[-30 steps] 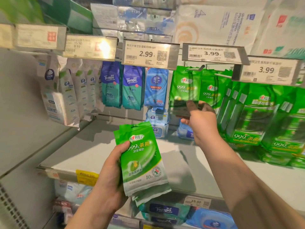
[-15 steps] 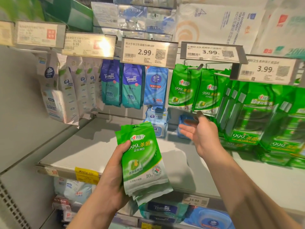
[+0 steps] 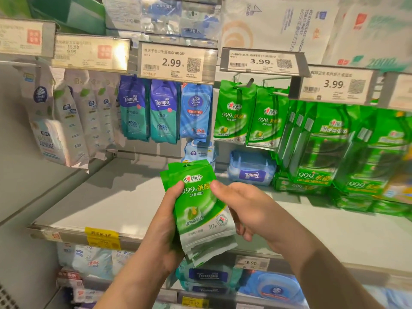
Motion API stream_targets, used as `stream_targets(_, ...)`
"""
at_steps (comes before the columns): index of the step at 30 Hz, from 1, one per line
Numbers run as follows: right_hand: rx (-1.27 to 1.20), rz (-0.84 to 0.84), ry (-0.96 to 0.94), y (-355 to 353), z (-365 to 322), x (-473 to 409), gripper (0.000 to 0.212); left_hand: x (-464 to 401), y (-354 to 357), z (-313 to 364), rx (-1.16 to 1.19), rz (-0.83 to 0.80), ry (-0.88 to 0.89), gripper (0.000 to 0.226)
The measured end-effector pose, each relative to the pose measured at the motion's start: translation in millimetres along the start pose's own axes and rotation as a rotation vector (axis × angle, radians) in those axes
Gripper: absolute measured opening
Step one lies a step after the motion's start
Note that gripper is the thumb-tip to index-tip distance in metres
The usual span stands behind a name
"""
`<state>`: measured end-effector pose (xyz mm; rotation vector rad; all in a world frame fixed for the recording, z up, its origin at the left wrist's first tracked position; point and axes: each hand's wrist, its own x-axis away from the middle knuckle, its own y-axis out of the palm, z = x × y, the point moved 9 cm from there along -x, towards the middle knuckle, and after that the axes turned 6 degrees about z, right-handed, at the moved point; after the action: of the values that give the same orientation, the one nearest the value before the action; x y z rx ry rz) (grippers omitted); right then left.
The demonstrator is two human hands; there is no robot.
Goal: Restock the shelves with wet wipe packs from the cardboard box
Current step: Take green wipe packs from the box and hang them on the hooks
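Fingers [image 3: 174, 192] of my left hand [image 3: 165, 228] grip the stack of packs [image 3: 200, 210]; right hand [image 3: 243, 208] pinches the front one. Peel only that, then aim its hole at the hook [image 3: 248, 82] above the stack.

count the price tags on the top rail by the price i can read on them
15.90 / 9.99 tag: 1
2.99 tag: 1
3.99 tags: 2
Total: 4
The tags at the far left and far right of the rail are too blurred or cut off to read, so they are not counted.
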<state>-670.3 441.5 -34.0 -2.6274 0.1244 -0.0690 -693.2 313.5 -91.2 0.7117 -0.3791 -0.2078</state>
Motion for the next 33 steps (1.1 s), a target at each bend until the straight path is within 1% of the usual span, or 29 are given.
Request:
stream_targets(1, 0.008, 0.018, -0.002, 0, 2, 0, 0.084, -2, 1, -3, -0.008, -0.004, -0.011, 0.063)
stream_targets(2, 0.003, 0.030, -0.007, -1, 4, 0, 0.085, -3, 2, -6, -0.017, -0.013, -0.024, 0.065)
stream_targets(3, -0.006, 0.039, -0.019, -2, 6, -1, 0.079, -4, 4, -9, -0.028, -0.024, -0.039, 0.065)
stream_targets(5, -0.016, 0.048, -0.051, -4, 11, -1, 0.056, -6, 5, -12, -0.050, -0.031, -0.053, 0.066)
stream_targets(7, -0.011, 0.060, -0.083, -10, 14, 0, 0.045, -8, 6, -14, -0.065, -0.033, -0.053, 0.067)
stream_targets(10, -0.068, 0.070, -0.069, -14, 21, 1, 0.040, -11, 6, -17, -0.071, -0.031, -0.055, 0.065)
stream_targets(13, -0.126, 0.060, -0.012, -15, 26, 5, 0.034, -12, 7, -20, -0.072, -0.040, -0.065, 0.059)
stream_targets(16, -0.221, 0.057, 0.071, -17, 36, 7, 0.040, -13, 8, -21, -0.084, -0.034, -0.077, 0.059)
stream_targets(18, -0.278, 0.081, 0.114, -21, 41, 8, 0.039, -13, 8, -22, -0.092, -0.014, -0.094, 0.058)
stream_targets(20, -0.316, 0.136, 0.107, -30, 41, 10, 0.032, -14, 6, -23, -0.103, 0.009, -0.108, 0.054)
stream_targets(23, -0.367, 0.296, 0.004, -53, 39, 13, 0.026, -15, 4, -22, -0.106, 0.032, -0.117, 0.048)
stream_targets(27, -0.414, 0.509, -0.200, -88, 29, 22, 0.016, -17, 4, -15, -0.088, 0.048, -0.085, 0.040)
stream_targets(30, -0.457, 0.624, -0.354, -110, 16, 37, 0.006, -18, 6, -13, -0.066, 0.046, -0.071, 0.037)
stream_targets(33, -0.469, 0.701, -0.492, -125, 6, 51, 0.007, -17, 8, -13, -0.074, 0.039, -0.074, 0.037)
